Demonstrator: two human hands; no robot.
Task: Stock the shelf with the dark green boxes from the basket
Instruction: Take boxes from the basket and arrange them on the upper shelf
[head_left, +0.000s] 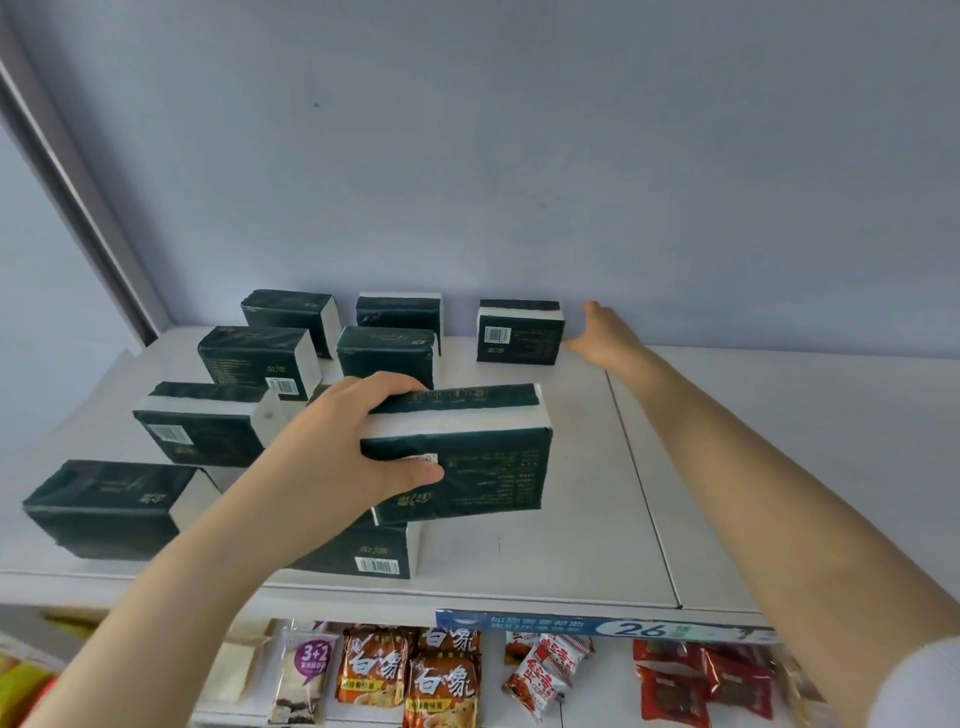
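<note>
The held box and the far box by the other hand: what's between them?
Just bare white shelf between the held box and the far box, head view.

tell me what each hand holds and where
The left hand grips a dark green box by its left end; the right hand holds nothing.

The blue label (597, 626) on the shelf (571, 545) edge carries "26"; its Chinese line is blurred. Below, one snack packet (306, 675) says "3+2", and the orange noodle packets (371, 673) show "白象". Print on the nearest dark green box (483, 467) is too small.
</note>
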